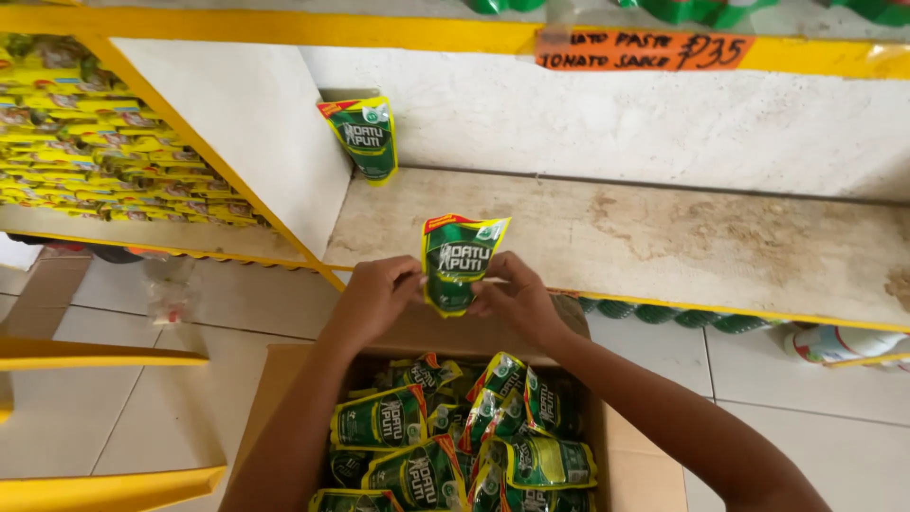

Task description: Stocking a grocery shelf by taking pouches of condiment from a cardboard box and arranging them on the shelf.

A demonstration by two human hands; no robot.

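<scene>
Left hand [376, 289] and right hand [517, 294] both closed on one upright green pouch [459, 261] above the cardboard box [635, 469]

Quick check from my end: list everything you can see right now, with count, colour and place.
held pouch: one, green and yellow, upright above the box, both hands on it
shelf pouch: one, green and yellow, standing in the shelf's back left corner
boxed pouches: many, green and yellow, piled loosely
cardboard box: one, brown, open, on the floor
shelf: one, stained pale board, yellow edging
yellow packets: many, stacked at far left
left hand: on the pouch's left edge
right hand: on its right edge
</scene>
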